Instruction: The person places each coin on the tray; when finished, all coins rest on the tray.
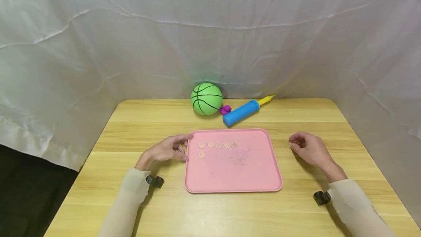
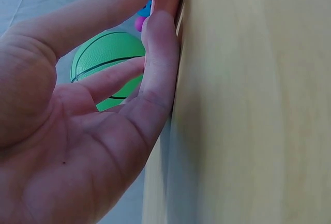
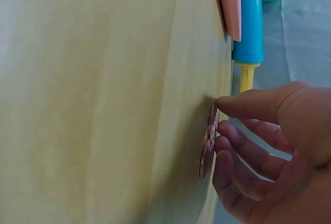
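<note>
A pink tray (image 1: pixel 230 182) lies on the table, with several copper-coloured coins (image 1: pixel 211 145) in a row near its far edge and one more below the row's left end. My left hand (image 1: pixel 167 149) holds the tray's left rim, fingers and thumb against it; the left wrist view shows the fingertips (image 2: pixel 159 30) at the pink edge. Right of the tray, my right hand (image 1: pixel 309 148) is low over the table. In the right wrist view its thumb and finger pinch a coin (image 3: pixel 213 121), and a second coin (image 3: pixel 206 158) overlaps it near the other fingers.
Behind the tray are a green ball (image 1: pixel 206 99) with black lines, a small purple toy duck (image 1: pixel 225 110) and a blue hand pump (image 1: pixel 241 113) with a yellow nozzle. Pale cloth (image 1: pixel 210 46) hangs around the wooden table's back and sides.
</note>
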Demonstrator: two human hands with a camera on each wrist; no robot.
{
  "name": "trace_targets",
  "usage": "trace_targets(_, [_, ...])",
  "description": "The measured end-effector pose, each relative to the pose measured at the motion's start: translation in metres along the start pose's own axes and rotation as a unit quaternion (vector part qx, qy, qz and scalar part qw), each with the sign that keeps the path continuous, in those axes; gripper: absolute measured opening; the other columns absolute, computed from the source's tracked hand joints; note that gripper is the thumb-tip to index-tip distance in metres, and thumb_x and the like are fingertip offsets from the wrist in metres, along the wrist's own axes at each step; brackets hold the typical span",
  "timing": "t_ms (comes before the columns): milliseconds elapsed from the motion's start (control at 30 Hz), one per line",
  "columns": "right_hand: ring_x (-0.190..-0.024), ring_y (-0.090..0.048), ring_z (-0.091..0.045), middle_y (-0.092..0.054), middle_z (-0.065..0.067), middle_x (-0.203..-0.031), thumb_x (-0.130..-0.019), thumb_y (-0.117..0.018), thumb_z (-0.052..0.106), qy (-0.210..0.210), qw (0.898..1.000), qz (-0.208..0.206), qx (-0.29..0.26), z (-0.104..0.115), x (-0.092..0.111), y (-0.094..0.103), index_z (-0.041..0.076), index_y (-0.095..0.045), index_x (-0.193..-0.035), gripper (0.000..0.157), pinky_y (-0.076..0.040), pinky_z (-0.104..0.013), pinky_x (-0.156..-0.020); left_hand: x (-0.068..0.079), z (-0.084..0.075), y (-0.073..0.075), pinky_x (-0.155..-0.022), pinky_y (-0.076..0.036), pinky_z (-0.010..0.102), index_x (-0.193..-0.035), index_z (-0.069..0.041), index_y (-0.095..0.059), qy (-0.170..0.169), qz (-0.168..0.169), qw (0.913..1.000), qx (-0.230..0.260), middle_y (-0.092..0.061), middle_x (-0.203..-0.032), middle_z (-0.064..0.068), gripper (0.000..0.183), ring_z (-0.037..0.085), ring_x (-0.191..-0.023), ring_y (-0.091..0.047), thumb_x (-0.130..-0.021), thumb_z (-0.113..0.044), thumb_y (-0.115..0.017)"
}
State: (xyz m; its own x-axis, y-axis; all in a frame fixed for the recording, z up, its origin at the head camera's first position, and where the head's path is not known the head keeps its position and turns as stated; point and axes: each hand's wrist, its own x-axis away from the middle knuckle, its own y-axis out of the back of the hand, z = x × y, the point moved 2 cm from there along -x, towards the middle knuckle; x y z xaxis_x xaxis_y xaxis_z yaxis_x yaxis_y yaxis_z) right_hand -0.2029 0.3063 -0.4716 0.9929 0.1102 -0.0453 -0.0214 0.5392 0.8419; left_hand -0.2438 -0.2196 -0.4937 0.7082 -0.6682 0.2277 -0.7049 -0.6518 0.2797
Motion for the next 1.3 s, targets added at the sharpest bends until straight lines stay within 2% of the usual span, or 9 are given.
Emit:
trace_targets(267, [-0.091, -0.067, -0.019, -0.076, -0.01, -0.101, -0.101, -0.076, 0.013, 0.001, 1.0, 0.03, 0.005, -0.004, -0.01, 0.002, 0.002, -0.076, -0.117, 0.02, -0.052, -0.024, -0.074, -0.002, 0.001, -0.001, -0.087, -0.062, 0.021, -0.169, 0.006, -0.03, -0.008, 0.003, 1.0, 0.001, -0.051, -0.136, 0.027, 0.091, 0.013, -0.093, -0.072, -0.091, 0.004, -0.077])
trace_targets(467, [-0.088, -0.059, -0.018, -0.069, -0.008, -0.097, -0.094, -0.07, 0.007, 0.003, 0.998, 0.065, 0.005, -0.004, -0.019, 0.001, -0.002, -0.073, -0.121, 0.028, -0.048, -0.024, -0.074, -0.001, 0.002, -0.001, -0.087, -0.062, 0.02, -0.168, 0.007, -0.03, -0.009, 0.002, 1.0, 0.002, -0.051, -0.136, 0.028, 0.091, 0.014, -0.093, -0.071, -0.091, 0.005, -0.078])
trace_targets(767, [-0.088, -0.059, -0.018, -0.067, -0.008, -0.096, -0.092, -0.068, 0.004, 0.001, 0.998, 0.067, 0.004, -0.002, -0.021, -0.001, -0.003, -0.071, -0.122, 0.031, -0.047, -0.025, -0.074, -0.002, 0.0, 0.0, -0.087, -0.062, 0.02, -0.168, 0.007, -0.03, -0.011, 0.004, 0.9999, 0.001, -0.05, -0.136, 0.028, 0.091, 0.013, -0.093, -0.072, -0.091, 0.004, -0.077])
trace_targets(967, [-0.089, -0.06, -0.019, -0.068, -0.01, -0.099, -0.097, -0.072, 0.007, -0.001, 0.997, 0.071, 0.006, -0.003, -0.021, 0.004, -0.004, -0.069, -0.125, 0.03, -0.048, -0.026, -0.075, -0.003, -0.001, 0.0, -0.086, -0.062, 0.02, -0.169, 0.005, -0.031, -0.002, -0.004, 1.0, -0.003, -0.052, -0.136, 0.025, 0.093, 0.012, -0.092, -0.07, -0.09, 0.004, -0.079])
trace_targets(1133, [-0.085, -0.056, -0.017, -0.065, -0.009, -0.094, -0.094, -0.074, 0.006, 0.008, 0.996, 0.086, 0.01, -0.004, -0.022, 0.004, -0.005, -0.07, -0.122, 0.031, -0.045, -0.027, -0.073, -0.002, -0.001, 0.0, -0.087, -0.062, 0.02, -0.168, 0.006, -0.03, -0.005, -0.002, 1.0, -0.005, -0.051, -0.136, 0.027, 0.092, 0.013, -0.093, -0.071, -0.091, 0.003, -0.079])
trace_targets(1300, [-0.085, -0.056, -0.017, -0.067, -0.008, -0.093, -0.096, -0.071, 0.006, 0.003, 0.996, 0.093, 0.011, -0.001, -0.021, 0.005, -0.003, -0.076, -0.113, 0.02, -0.046, -0.027, -0.073, -0.001, 0.0, 0.0, -0.086, -0.061, 0.02, -0.168, 0.007, -0.03, -0.007, 0.001, 1.0, -0.002, -0.05, -0.137, 0.029, 0.091, 0.014, -0.093, -0.072, -0.091, 0.002, -0.079])
